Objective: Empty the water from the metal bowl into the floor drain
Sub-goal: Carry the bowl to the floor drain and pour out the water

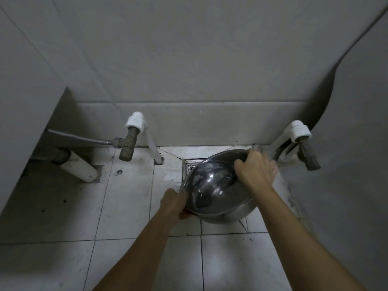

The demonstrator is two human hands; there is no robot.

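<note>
A shiny metal bowl [214, 185] is held tilted low over the tiled floor, its far rim dipped toward the square metal floor drain [190, 168], which it partly covers. My left hand [174, 201] grips the bowl's near left rim. My right hand [255, 168] clasps the far right rim from above. I see wet sheen inside the bowl; I cannot tell how much water is in it.
A brass tap with a white fitting [131, 139] sticks out of the wall at left, with a hose and a white pipe [78, 168] beside it. Another tap [304, 145] stands at right. Grey walls close in on three sides.
</note>
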